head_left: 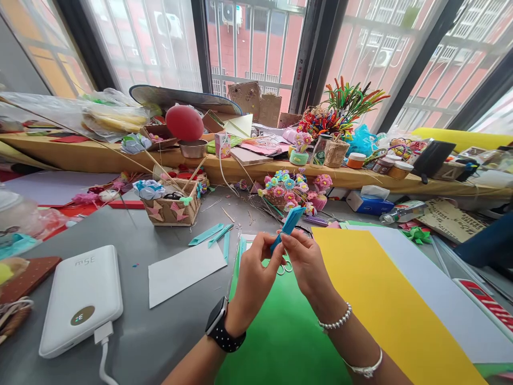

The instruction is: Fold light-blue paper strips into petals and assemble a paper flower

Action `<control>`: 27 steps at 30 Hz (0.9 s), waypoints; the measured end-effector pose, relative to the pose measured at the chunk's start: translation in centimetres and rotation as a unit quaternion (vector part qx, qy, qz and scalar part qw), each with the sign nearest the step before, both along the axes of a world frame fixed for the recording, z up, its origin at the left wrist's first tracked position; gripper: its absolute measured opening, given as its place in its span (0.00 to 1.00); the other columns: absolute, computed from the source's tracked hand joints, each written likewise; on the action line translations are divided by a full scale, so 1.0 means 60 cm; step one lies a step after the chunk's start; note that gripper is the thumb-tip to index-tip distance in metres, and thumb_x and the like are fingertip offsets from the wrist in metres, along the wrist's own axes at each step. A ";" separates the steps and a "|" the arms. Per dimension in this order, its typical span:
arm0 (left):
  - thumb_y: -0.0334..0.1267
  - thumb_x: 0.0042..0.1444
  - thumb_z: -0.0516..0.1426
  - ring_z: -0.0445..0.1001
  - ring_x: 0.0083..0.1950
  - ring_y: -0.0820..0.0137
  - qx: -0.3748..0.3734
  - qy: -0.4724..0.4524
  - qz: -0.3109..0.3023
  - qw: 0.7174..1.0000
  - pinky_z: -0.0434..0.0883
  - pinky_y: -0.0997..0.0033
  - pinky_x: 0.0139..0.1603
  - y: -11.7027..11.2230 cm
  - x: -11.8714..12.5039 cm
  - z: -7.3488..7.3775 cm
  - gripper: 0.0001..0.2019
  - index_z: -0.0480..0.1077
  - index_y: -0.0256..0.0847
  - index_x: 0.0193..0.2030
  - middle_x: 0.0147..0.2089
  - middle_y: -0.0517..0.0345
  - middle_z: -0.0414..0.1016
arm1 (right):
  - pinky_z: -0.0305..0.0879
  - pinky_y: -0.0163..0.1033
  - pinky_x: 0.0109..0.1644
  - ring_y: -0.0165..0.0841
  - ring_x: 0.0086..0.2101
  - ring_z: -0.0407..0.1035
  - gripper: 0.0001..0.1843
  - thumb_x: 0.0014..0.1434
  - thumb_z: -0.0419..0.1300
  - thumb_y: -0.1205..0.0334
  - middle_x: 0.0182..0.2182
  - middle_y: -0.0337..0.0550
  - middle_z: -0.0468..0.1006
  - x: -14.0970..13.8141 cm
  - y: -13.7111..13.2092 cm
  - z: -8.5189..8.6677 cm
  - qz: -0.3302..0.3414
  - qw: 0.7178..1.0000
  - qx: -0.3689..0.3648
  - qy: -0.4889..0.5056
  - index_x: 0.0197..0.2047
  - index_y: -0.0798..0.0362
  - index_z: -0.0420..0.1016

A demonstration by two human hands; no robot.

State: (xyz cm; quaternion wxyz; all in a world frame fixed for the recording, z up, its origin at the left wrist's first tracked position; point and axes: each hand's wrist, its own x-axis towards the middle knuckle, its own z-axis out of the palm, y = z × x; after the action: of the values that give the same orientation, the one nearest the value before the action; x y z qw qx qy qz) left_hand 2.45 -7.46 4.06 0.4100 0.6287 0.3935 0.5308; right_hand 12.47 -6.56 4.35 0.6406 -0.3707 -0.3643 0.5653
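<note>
A folded teal paper strip [289, 225] sticks up between both hands over the grey table [132, 321]. My left hand [253, 278], with a black watch on the wrist, pinches its lower end with fingers closed. My right hand [308, 263], with pearl bracelets on the wrist, grips the strip from the right side, fingers closed on it. Under the hands lies a green paper sheet [280, 331]. Small scissors [284, 267] lie partly hidden beneath the hands.
A yellow sheet [385, 305] and a white sheet [436, 294] lie to the right. Loose teal strips [212, 234], white paper [182, 270], a white power bank [82, 297] and a paper basket [172, 206] sit to the left. A cluttered wooden ledge [100, 155] runs along the window.
</note>
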 end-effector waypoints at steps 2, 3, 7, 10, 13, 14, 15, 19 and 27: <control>0.39 0.52 0.51 0.71 0.26 0.74 -0.001 0.002 -0.004 1.000 0.68 0.74 0.29 -0.001 0.001 0.000 0.06 0.60 0.39 0.33 0.28 0.62 0.67 | 0.55 0.34 0.28 0.28 0.27 0.59 0.07 0.39 0.65 0.60 0.23 0.36 0.68 0.003 0.002 -0.001 0.000 1.000 0.003 0.003 0.24 0.53 0.75; 0.39 0.53 0.51 0.71 0.26 0.74 -0.002 0.003 -0.006 1.000 0.68 0.74 0.29 -0.001 0.001 0.001 0.06 0.59 0.39 0.33 0.28 0.62 0.67 | 0.55 0.34 0.29 0.28 0.27 0.59 0.07 0.39 0.65 0.60 0.23 0.36 0.68 0.004 0.002 -0.002 0.000 1.000 0.004 0.005 0.24 0.53 0.75; 0.39 0.53 0.51 0.71 0.26 0.75 -0.007 -0.007 -0.017 1.000 0.68 0.75 0.28 -0.002 0.002 0.004 0.06 0.59 0.39 0.32 0.27 0.62 0.66 | 0.54 0.35 0.28 0.28 0.26 0.58 0.06 0.40 0.65 0.61 0.22 0.36 0.67 0.008 0.003 -0.001 0.005 1.000 0.013 -0.009 0.25 0.53 0.76; 0.39 0.53 0.51 0.70 0.25 0.75 -0.010 -0.018 -0.023 1.000 0.67 0.75 0.27 -0.001 0.002 0.004 0.06 0.59 0.39 0.31 0.26 0.62 0.66 | 0.55 0.36 0.30 0.29 0.26 0.59 0.06 0.39 0.65 0.61 0.21 0.36 0.68 0.011 0.003 0.002 0.002 1.000 0.016 -0.025 0.24 0.53 0.75; 0.39 0.53 0.51 0.70 0.25 0.75 -0.012 -0.022 -0.028 0.999 0.68 0.75 0.27 -0.001 0.001 0.003 0.06 0.59 0.39 0.31 0.26 0.62 0.66 | 0.56 0.36 0.32 0.29 0.27 0.60 0.07 0.39 0.65 0.60 0.21 0.36 0.68 0.015 0.005 0.002 0.002 0.999 0.013 -0.037 0.24 0.53 0.75; 0.39 0.53 0.51 0.70 0.25 0.75 -0.012 -0.023 -0.032 0.999 0.68 0.75 0.27 -0.001 0.001 0.003 0.06 0.60 0.39 0.31 0.26 0.62 0.66 | 0.56 0.36 0.33 0.30 0.27 0.60 0.07 0.39 0.65 0.60 0.21 0.37 0.69 0.016 0.006 0.001 0.004 0.999 0.014 -0.041 0.24 0.53 0.75; 0.40 0.53 0.51 0.70 0.25 0.75 -0.013 -0.024 -0.035 0.999 0.68 0.75 0.27 0.000 0.001 0.002 0.06 0.60 0.39 0.31 0.26 0.62 0.66 | 0.56 0.36 0.33 0.30 0.27 0.60 0.07 0.39 0.65 0.60 0.21 0.37 0.69 0.017 0.007 0.000 0.006 0.999 0.015 -0.043 0.23 0.53 0.75; 0.40 0.52 0.52 0.70 0.24 0.76 -0.020 -0.037 -0.042 0.998 0.67 0.76 0.26 0.002 0.002 -0.001 0.07 0.60 0.39 0.31 0.25 0.63 0.65 | 0.55 0.36 0.33 0.29 0.27 0.60 0.06 0.41 0.64 0.60 0.22 0.36 0.69 0.018 0.008 -0.003 0.010 0.999 0.020 -0.042 0.23 0.53 0.74; 0.39 0.53 0.51 0.69 0.25 0.77 -0.034 -0.059 -0.055 0.996 0.67 0.76 0.26 0.005 0.004 -0.004 0.06 0.59 0.39 0.32 0.26 0.64 0.65 | 0.56 0.36 0.36 0.28 0.29 0.60 0.04 0.41 0.64 0.62 0.22 0.36 0.67 0.015 0.008 -0.003 0.001 0.999 0.035 -0.027 0.24 0.52 0.76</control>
State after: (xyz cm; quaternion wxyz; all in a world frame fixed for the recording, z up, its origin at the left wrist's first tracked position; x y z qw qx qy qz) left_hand 2.69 -7.18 3.84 0.4823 0.6029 0.3513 0.5296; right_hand 13.36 -6.09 4.18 0.6428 -0.3629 -0.4017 0.5420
